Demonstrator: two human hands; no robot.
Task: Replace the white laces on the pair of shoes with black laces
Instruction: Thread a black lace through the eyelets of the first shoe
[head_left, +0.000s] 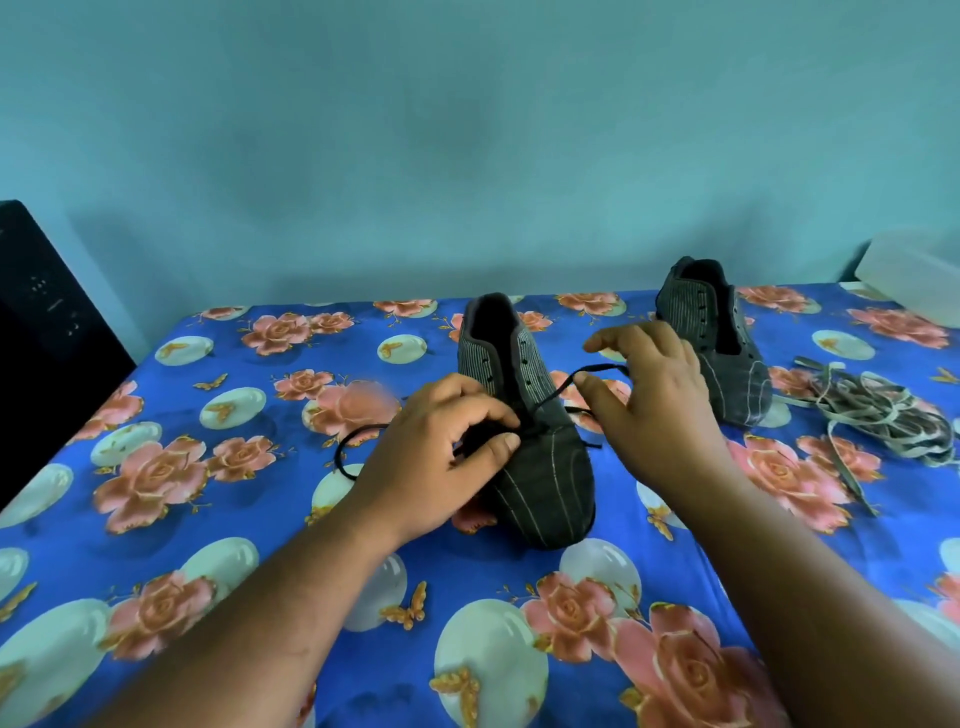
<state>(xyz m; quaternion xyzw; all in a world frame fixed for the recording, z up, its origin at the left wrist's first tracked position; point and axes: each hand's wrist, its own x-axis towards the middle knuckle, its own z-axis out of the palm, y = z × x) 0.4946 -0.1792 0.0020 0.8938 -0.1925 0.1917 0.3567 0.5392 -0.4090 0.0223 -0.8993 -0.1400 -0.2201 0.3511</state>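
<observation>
Two grey striped shoes stand on a blue flowered cloth (260, 519). The near shoe (540, 483) sits at the middle with its toe towards me. My left hand (431, 467) pinches a black lace (358, 436) at this shoe's lowest eyelets, and a loop of the lace trails left over the cloth. The lace's other end runs up to the right past the thumb of my right hand (654, 395), which hovers with spread fingers and has no firm hold that I can see. The far shoe (727, 374) stands unlaced behind that hand.
A heap of removed white laces (878, 410) lies at the right on the cloth. A black box (41, 338) stands at the left edge. A white container (914, 275) sits at the back right, against the teal wall.
</observation>
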